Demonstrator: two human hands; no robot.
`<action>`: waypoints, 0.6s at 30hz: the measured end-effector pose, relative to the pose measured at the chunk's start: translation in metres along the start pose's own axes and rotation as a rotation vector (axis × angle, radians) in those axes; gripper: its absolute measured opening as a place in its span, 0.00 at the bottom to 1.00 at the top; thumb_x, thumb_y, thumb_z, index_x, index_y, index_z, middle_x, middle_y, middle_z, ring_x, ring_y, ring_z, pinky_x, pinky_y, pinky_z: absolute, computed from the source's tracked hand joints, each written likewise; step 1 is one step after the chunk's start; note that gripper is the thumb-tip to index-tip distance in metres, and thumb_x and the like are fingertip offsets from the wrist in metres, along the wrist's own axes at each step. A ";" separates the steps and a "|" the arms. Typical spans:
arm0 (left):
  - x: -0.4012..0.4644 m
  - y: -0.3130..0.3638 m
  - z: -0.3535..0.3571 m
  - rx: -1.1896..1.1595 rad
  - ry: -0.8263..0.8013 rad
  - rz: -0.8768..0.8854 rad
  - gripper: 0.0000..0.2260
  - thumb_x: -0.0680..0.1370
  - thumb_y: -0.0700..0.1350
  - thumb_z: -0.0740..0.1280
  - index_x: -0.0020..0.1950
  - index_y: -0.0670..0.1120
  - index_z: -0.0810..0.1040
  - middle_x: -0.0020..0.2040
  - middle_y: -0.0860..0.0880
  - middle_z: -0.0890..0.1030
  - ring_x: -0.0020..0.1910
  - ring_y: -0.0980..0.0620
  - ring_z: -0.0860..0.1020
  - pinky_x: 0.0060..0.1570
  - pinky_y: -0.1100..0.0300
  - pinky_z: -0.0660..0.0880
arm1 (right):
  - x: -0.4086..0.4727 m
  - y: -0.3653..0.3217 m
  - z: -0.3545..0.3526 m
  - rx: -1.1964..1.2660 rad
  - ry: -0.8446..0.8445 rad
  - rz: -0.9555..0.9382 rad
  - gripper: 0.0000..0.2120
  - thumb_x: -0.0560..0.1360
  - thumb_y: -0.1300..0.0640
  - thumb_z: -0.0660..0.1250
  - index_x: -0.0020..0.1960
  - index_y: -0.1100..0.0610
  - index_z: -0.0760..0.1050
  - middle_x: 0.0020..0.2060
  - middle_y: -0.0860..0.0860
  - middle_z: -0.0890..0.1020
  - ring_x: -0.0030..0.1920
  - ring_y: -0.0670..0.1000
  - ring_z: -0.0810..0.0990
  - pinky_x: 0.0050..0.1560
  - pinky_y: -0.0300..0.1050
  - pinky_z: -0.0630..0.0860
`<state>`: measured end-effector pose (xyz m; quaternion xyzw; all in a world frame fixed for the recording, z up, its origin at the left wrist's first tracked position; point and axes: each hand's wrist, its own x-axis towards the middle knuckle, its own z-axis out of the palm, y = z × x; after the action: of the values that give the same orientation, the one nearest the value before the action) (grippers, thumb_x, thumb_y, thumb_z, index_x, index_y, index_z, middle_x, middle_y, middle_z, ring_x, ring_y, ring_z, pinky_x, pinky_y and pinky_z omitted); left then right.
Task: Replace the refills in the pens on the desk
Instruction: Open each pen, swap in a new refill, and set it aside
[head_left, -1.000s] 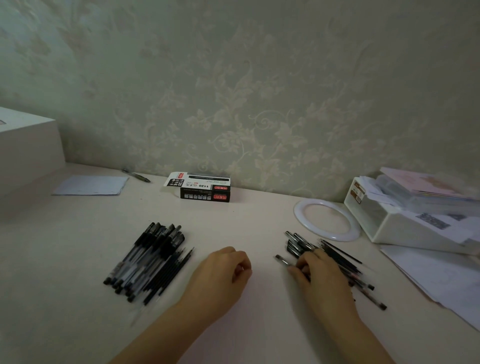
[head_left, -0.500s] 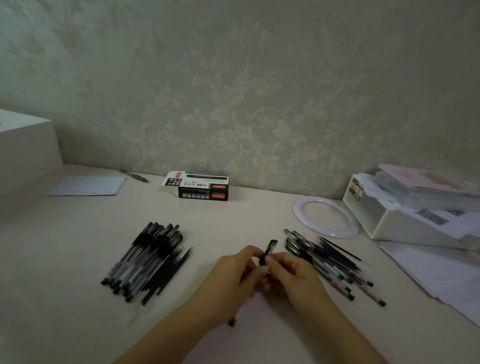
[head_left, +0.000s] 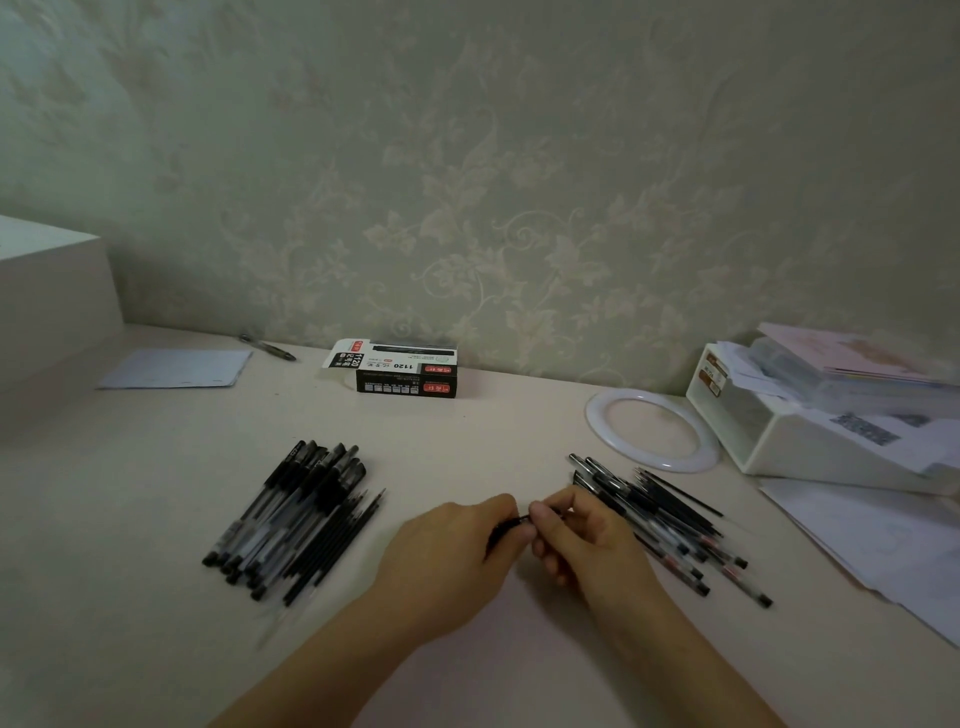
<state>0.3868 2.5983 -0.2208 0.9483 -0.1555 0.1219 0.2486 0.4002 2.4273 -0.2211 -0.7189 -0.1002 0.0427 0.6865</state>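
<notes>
Disassembly of one pen (head_left: 511, 524) is the step in hand, judged from the grip. Left hand (head_left: 447, 553) has its fingers curled round the pen body; right hand (head_left: 582, 535) pinches the pen's other end between thumb and fingertips. Both hands meet just above the worktop (head_left: 467, 436), near its front centre, and hide most of the pen, so whether a cap or tip section has come off cannot be told.

Right pile of pens (head_left: 670, 525) lies just beside the right hand, with thin refills at its far edge. Left pile of pens (head_left: 291, 514) lies well apart on the left, with loose refills (head_left: 337, 545) along its right side. An opened refill box (head_left: 402, 368) stands near the wall.

Next move likely calls for unscrewing or pulling the pen apart, withdrawing the old refill, then taking a fresh one.
</notes>
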 end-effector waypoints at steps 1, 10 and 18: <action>0.001 0.001 0.000 0.030 0.011 -0.007 0.14 0.78 0.65 0.51 0.37 0.61 0.64 0.28 0.54 0.71 0.28 0.58 0.69 0.26 0.61 0.58 | 0.000 0.000 0.000 0.005 0.003 -0.009 0.07 0.77 0.56 0.68 0.42 0.58 0.77 0.29 0.52 0.79 0.28 0.46 0.74 0.29 0.35 0.70; 0.008 -0.005 -0.006 0.086 0.115 -0.228 0.30 0.71 0.75 0.53 0.29 0.47 0.64 0.24 0.51 0.69 0.25 0.56 0.69 0.24 0.60 0.58 | 0.001 -0.005 -0.008 0.028 0.182 -0.112 0.09 0.72 0.48 0.70 0.40 0.54 0.78 0.31 0.51 0.80 0.29 0.45 0.74 0.30 0.34 0.72; 0.005 -0.010 -0.004 -0.110 0.076 -0.135 0.13 0.78 0.60 0.60 0.48 0.52 0.63 0.28 0.53 0.69 0.27 0.56 0.68 0.26 0.59 0.62 | 0.000 0.004 -0.017 -0.604 0.236 -0.222 0.07 0.75 0.56 0.70 0.44 0.45 0.75 0.39 0.39 0.81 0.43 0.37 0.79 0.42 0.27 0.73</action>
<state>0.3939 2.6074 -0.2201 0.9362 -0.0881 0.1320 0.3136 0.4044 2.4102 -0.2243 -0.8745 -0.1059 -0.1476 0.4497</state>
